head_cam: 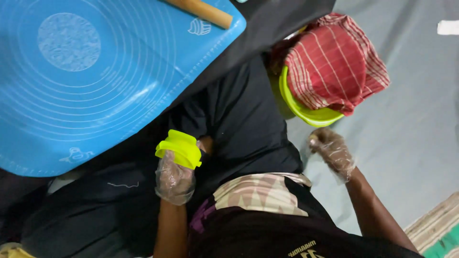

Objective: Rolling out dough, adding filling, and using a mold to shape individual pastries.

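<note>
Left hand [174,179], gloved, fingers clamp the yellow-green plastic scraper [179,148], long edge slanting down-right; right hand [333,150] curls loosely closed, apparently empty, beside the cloth-covered green bowl [306,112]

the light was soft and even, fairly dim, with no hard shadows. the blue mat [95,86] caught a pale sheen along its raised lines, brightest near its lower middle, and the grey floor [411,119] looked flat and washed. dark clothing [239,114] swallowed detail into near black. the whole frame was slightly soft; the right hand [332,152] was smeared by motion, the left hand [174,177] a little sharper. the clear gloves gave small glints. the lime bowl [306,112] glowed strongly.
</note>
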